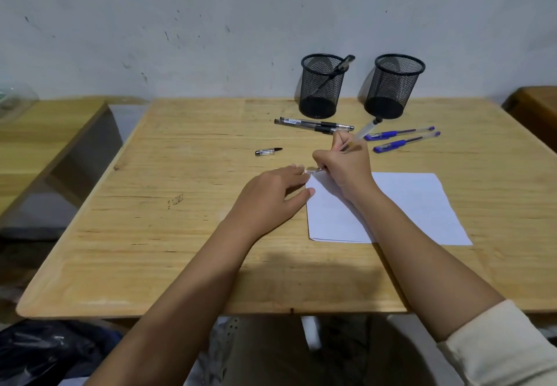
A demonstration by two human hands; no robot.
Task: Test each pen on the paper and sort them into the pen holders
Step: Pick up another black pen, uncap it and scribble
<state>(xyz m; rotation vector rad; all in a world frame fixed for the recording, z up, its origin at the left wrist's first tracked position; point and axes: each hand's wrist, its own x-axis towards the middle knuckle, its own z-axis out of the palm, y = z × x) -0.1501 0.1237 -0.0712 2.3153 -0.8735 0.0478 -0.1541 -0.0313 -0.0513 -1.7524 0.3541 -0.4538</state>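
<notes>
Single head-worn wide-angle view, looking forward and down from the seated person's side of the worktop (150, 250), forearms close in the lower frame, far worktop edge and wall (180, 24) across the top, edges curved by the lens

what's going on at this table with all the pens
A person is testing a pen: the right hand holds it with the tip on the top left corner of a white sheet of paper, while the left hand lies flat at the sheet's left edge. Its cap lies loose on the wooden table. Two black pens and two blue pens wait near the two mesh holders. The left holder has one pen in it; the right holder looks empty.
</notes>
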